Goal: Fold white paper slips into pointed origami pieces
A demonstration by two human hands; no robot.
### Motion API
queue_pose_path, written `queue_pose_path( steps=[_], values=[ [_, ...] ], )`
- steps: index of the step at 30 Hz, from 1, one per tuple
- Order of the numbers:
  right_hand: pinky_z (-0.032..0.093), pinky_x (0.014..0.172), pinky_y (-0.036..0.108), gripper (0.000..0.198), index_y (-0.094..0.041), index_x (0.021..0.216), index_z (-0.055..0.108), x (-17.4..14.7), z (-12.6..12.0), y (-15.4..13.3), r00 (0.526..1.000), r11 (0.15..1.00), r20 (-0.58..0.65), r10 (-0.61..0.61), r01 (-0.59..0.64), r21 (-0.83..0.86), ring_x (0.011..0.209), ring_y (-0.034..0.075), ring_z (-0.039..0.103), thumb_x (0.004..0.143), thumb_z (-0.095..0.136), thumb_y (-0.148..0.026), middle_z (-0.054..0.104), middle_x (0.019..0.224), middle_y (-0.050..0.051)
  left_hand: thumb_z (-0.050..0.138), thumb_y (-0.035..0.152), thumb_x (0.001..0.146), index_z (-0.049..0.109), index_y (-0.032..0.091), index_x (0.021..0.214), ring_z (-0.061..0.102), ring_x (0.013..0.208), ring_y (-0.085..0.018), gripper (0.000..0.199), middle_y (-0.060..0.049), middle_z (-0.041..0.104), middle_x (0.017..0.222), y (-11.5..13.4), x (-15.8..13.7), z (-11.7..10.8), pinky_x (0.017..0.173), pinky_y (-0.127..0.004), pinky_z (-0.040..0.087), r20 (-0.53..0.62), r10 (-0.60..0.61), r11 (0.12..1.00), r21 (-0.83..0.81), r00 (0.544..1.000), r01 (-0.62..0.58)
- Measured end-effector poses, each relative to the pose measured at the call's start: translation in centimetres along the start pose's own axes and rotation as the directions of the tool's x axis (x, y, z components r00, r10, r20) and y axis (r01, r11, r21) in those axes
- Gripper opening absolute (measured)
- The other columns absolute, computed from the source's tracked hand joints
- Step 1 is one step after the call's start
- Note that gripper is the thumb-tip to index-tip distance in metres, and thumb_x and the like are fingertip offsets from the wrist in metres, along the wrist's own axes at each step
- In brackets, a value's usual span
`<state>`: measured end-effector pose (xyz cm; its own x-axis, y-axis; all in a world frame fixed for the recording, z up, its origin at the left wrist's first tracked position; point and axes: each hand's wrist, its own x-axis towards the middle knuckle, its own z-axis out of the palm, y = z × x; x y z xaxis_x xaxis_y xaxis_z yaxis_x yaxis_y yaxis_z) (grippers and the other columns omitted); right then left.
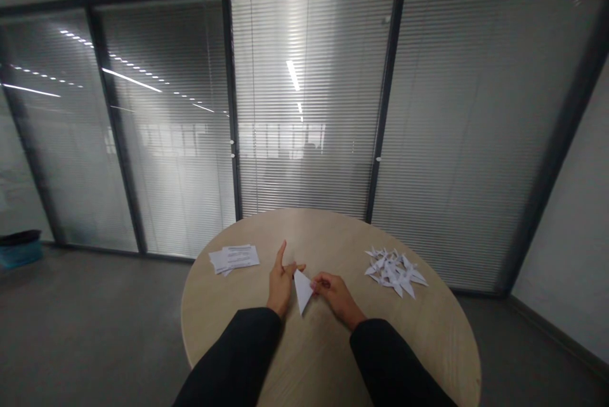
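Note:
A small white sheet of paper folded into a triangle [303, 293] is between my two hands, above the round table's wood-toned top [328, 362]. My left hand [280, 283] has its index finger stretched up and away, while its other fingers bend round the paper's upper left corner; their exact grip is partly hidden. At the right corner, the thumb and fingertips of my right hand [335, 293] pinch the paper. One point of the triangle faces down toward me.
A loose stack of printed white paper slips [240, 257] lies at the table's left. On the right is a pile of folded white paper pieces [394, 272] with sharp points. Glass partitions with blinds [309, 96] stand behind the table. A blue bin [19, 250] sits on the floor, far left.

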<state>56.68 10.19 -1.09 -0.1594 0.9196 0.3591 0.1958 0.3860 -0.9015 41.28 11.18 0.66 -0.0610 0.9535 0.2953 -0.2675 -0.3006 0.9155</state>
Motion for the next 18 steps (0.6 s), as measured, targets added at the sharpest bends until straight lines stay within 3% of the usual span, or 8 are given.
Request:
queue_pose_path(
  steps=[7, 13, 18],
  values=[
    [0.045, 0.060, 0.029, 0.029, -0.017, 0.070, 0.062, 0.0, -0.2, -0.6, 1.000, 0.998, -0.012, 0.015, -0.014, 0.065, 0.058, 0.016, 0.057, 0.069, 0.064, -0.046, 0.062, 0.059, 0.000, 0.066, 0.048, 0.073, 0.029, 0.016, 0.142, 0.065, 0.063, -0.016, 0.085, -0.011, 0.073, 0.084, -1.1, 0.4, 0.2, 0.053, -0.021, 0.043, 0.065, 0.010, 0.999, -0.036, 0.998, -0.008],
    [0.047, 0.062, 0.031, 0.038, -0.020, 0.086, 0.057, 0.2, 0.4, 0.0, 0.996, 0.976, -0.058, 0.061, -0.047, 0.214, 0.059, 0.017, 0.059, 0.063, 0.069, -0.048, 0.066, 0.068, 0.000, 0.068, 0.051, 0.069, 0.030, 0.019, 0.141, 0.064, 0.057, -0.015, 0.088, -0.016, 0.071, 0.099, -1.0, 0.6, 0.3, 0.045, -0.020, 0.040, 0.085, -0.014, 0.998, -0.052, 0.996, 0.018],
    [0.047, 0.065, 0.031, 0.040, -0.020, 0.084, 0.054, -0.2, 1.0, 0.2, 0.992, 0.958, 0.004, 0.126, -0.123, 0.261, 0.061, 0.018, 0.062, 0.061, 0.073, -0.045, 0.064, 0.063, -0.002, 0.070, 0.051, 0.068, 0.028, 0.020, 0.142, 0.069, 0.072, -0.021, 0.091, -0.017, 0.069, 0.105, -1.3, 0.7, 0.1, 0.061, -0.028, 0.052, 0.050, -0.014, 0.990, -0.138, 0.999, 0.021]
  ],
)
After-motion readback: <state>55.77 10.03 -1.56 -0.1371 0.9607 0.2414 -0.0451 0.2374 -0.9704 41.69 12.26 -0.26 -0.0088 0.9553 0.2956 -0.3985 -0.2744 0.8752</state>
